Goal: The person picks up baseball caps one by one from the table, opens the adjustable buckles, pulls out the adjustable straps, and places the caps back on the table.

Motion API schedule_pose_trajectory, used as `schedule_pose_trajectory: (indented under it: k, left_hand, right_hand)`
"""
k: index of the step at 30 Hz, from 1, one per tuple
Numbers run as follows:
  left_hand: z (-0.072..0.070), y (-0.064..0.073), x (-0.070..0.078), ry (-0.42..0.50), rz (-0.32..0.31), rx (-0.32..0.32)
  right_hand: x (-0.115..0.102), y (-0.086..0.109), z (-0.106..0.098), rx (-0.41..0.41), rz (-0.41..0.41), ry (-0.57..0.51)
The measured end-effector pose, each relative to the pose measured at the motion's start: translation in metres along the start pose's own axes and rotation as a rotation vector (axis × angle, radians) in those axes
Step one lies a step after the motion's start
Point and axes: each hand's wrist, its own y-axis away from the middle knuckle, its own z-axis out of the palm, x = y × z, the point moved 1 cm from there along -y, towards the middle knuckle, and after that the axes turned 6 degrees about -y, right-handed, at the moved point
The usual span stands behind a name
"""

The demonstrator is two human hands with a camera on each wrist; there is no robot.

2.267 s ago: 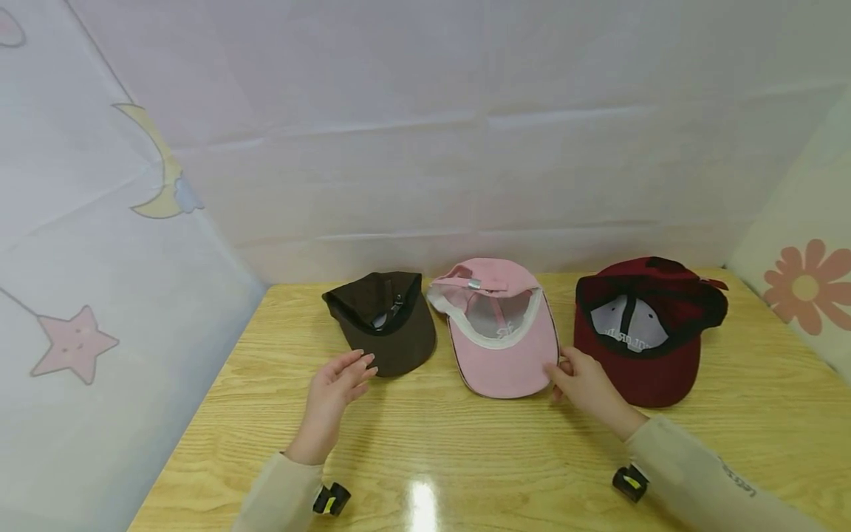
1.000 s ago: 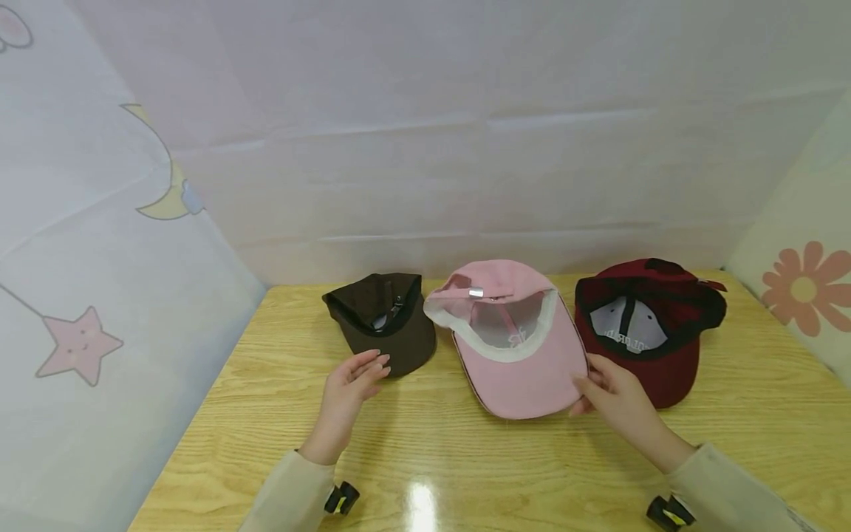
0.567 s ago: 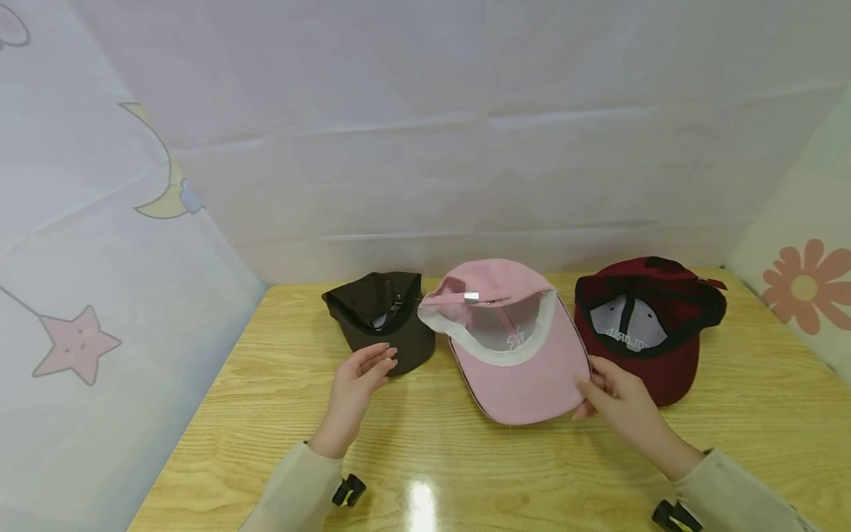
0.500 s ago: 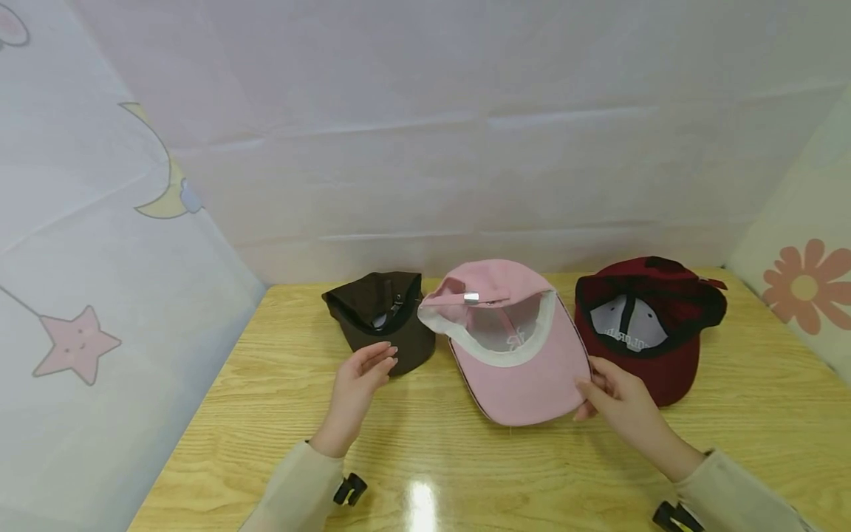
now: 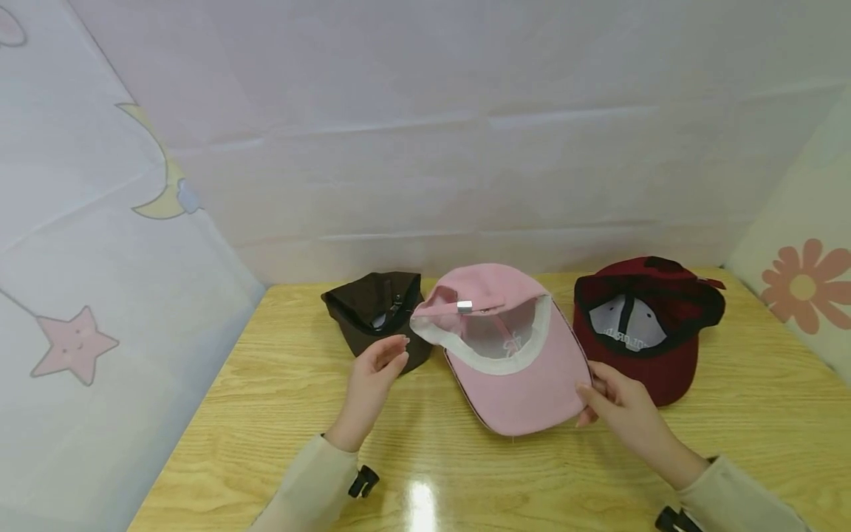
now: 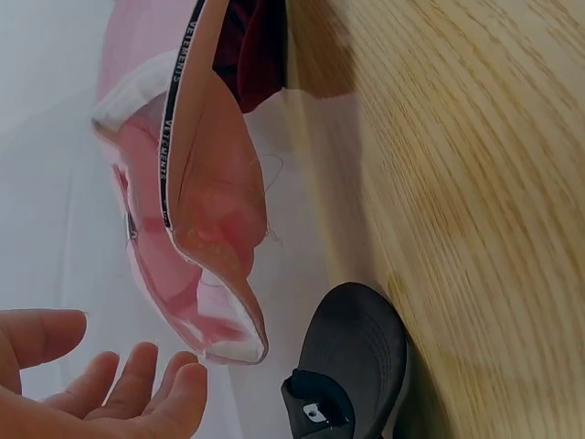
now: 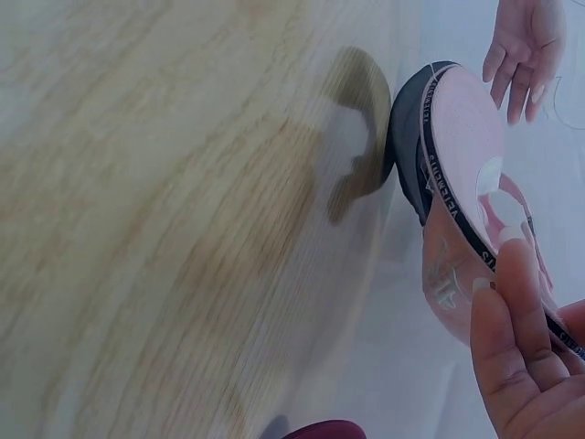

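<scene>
My right hand (image 5: 621,403) pinches the right edge of the brim of a pink baseball cap (image 5: 525,395), thumb on the underside. The cap is held up off the table with its white-banded inside toward me; in the left wrist view its black lettered trim shows. My left hand (image 5: 368,380) has relaxed fingers and holds nothing. It overlaps the brim of a dark brown cap (image 5: 355,329) in the head view, while in the left wrist view its fingertips (image 6: 187,393) are close to the pink cap's back edge. A dark red cap (image 5: 665,377) lies to the right.
The caps are near the back of a wood-grain table (image 5: 266,414). A pale cloth backdrop (image 5: 465,148) stands behind, with printed side panels left and right. Both wrists wear black camera mounts.
My right hand has lifted the pink cap and drawn it toward me, tilting it. My left hand has drifted right toward it. The brown and red caps have stayed put.
</scene>
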Motion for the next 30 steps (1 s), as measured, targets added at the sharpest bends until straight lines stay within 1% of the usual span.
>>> schedule_pose_trajectory:
  k: [3,9,13,16,18,23,26,30]
  left_hand:
    - [0.0007,-0.0007,-0.0010,-0.035,0.039,0.007]
    - [0.0002,-0.0027,-0.0026,-0.126,0.086,0.021]
    - [0.0009,-0.0039,-0.0002,-0.170,0.100,0.029]
    - [0.0015,-0.0051,0.0014,-0.203,0.102,0.040]
    - [0.0021,-0.0059,0.0013,-0.228,0.116,0.050]
    - [0.0038,-0.0074,0.0002,-0.290,0.184,0.078]
    - [0.0051,-0.0081,0.0008,-0.327,0.242,0.088]
    - [0.0068,-0.0099,0.0026,-0.403,0.342,0.093]
  right_hand:
    - [-0.0010,0.0018,0.0009,0.009,-0.003,0.016]
    - [-0.0026,0.0036,0.0019,0.014,-0.017,0.023]
    - [-0.0037,0.0045,0.0026,0.004,-0.031,0.010]
    - [-0.0035,0.0053,0.0034,-0.001,-0.057,-0.009]
    - [-0.0034,0.0058,0.0043,-0.001,-0.080,-0.015]
    - [-0.0058,0.0078,0.0064,0.001,-0.114,-0.016]
    - [-0.0063,0.0086,0.0071,0.001,-0.131,-0.017]
    - [-0.0053,0.0095,0.0077,0.001,-0.170,-0.014]
